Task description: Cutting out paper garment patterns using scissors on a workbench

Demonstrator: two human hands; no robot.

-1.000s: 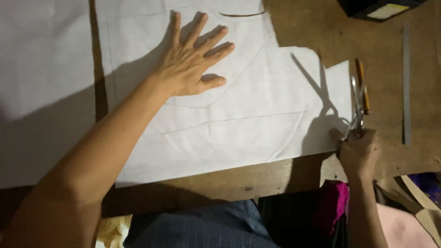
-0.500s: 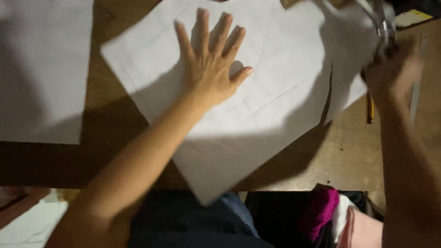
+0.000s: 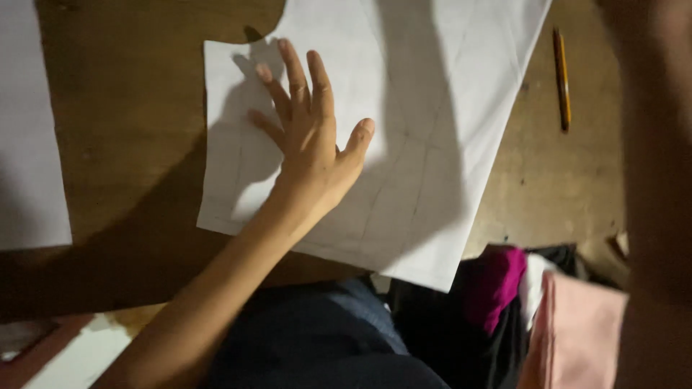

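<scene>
Change: since half a second ago the cut paper sheet has swung further round under the palm, and the right hand with its scissors has left the upper right of the frame, where only a blurred forearm now shows.
Left hand: flat on the sheet at centre frame, fingers spread wide, thumb out to the right, gripping nothing, pressing down.
Right hand: out of view; the blurred forearm fills the right edge, so whether it grips anything cannot be told.
White pattern paper: lies on the desk from upper centre to lower centre, faint drawn lines across it, a curved cut at its upper left, its lower corner hanging over the near edge.
Desk: dark brown wood, bare at left of the sheet.
Pencil: upper right, on the wood, just beside the sheet's right edge, not touching it.
Second white sheet: left edge of frame, well apart.
Cloth: magenta and pink pieces at lower right, below the desk edge.
</scene>
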